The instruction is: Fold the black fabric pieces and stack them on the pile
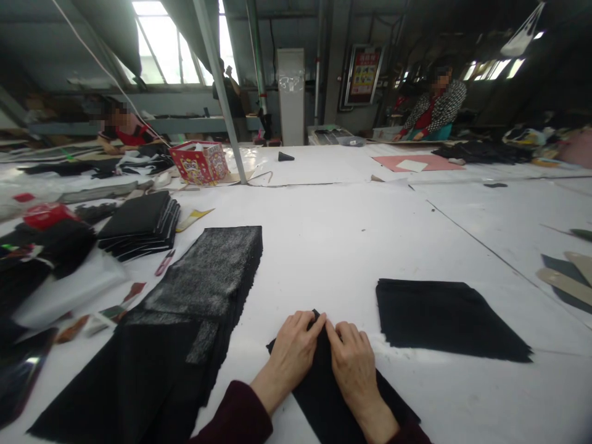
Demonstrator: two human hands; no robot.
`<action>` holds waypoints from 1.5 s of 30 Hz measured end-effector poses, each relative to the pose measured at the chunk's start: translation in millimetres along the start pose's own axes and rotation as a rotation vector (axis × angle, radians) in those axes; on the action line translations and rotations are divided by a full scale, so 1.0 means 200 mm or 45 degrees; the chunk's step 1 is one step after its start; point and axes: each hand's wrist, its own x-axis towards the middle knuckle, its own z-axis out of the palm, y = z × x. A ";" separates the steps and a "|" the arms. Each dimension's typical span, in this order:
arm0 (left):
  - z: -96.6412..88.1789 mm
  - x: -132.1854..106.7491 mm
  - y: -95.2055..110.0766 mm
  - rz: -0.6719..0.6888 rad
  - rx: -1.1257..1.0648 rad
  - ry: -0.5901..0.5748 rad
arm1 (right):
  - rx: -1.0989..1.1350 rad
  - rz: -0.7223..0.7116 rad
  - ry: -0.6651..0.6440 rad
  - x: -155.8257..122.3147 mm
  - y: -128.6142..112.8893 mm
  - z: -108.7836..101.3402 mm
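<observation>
My left hand and my right hand lie side by side on a black fabric piece at the near edge of the white table. Both hands have their fingertips pinched on the piece's far corner. To the right, apart from my hands, a second black fabric piece lies flat. On my left stands a tall stack of dark grey fabric pieces, with more black fabric spread in front of it.
A stack of folded black pieces and a red printed box sit at the far left. A slanted metal pole rises behind. Two people sit at the table's far side; pink sheets lie near one. Dark pattern pieces lie at right.
</observation>
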 end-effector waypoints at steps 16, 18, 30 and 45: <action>0.03 0.00 -0.01 -0.050 -0.051 0.031 | 0.018 -0.025 -0.023 0.00 0.00 0.01; 0.04 0.00 -0.01 -0.053 -0.045 0.037 | 0.023 -0.022 -0.023 0.00 0.00 0.01; -0.10 0.04 -0.02 0.053 0.148 0.033 | -0.022 0.014 -0.050 0.02 -0.02 0.01; -0.13 0.03 -0.02 0.247 0.281 -0.123 | 0.132 0.036 -0.050 -0.05 0.03 -0.03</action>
